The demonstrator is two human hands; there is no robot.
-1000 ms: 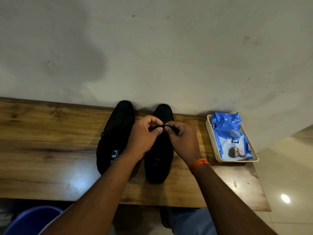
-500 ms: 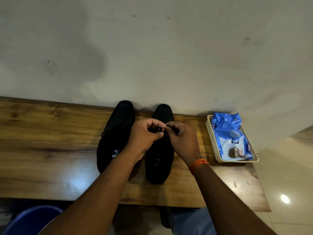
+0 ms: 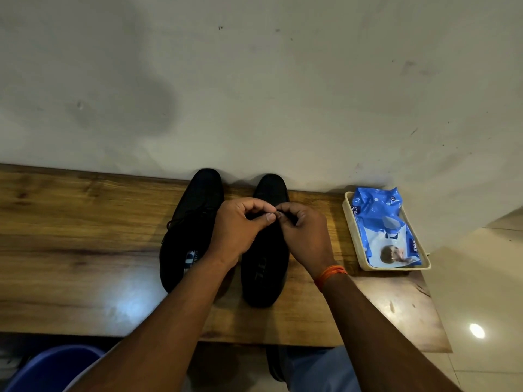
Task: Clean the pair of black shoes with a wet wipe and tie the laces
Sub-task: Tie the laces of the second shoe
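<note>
Two black shoes stand side by side on the wooden table (image 3: 85, 250), toes against the wall. The left shoe (image 3: 192, 222) shows loose-looking laces near its middle. Over the right shoe (image 3: 263, 275) both hands meet. My left hand (image 3: 237, 233) and my right hand (image 3: 305, 236) each pinch the thin black lace of the right shoe between thumb and fingers, fingertips almost touching. The lace itself is mostly hidden by the fingers. An orange band circles my right wrist.
A cream tray (image 3: 351, 227) at the table's right end holds a blue and white wet wipe pack (image 3: 382, 222). A blue tub (image 3: 48, 369) sits below the table's front edge at the left. The wall runs right behind the shoes.
The hands stay over the right shoe; their fingertips have shifted slightly while working the lace. Shoes and tray have not moved.
</note>
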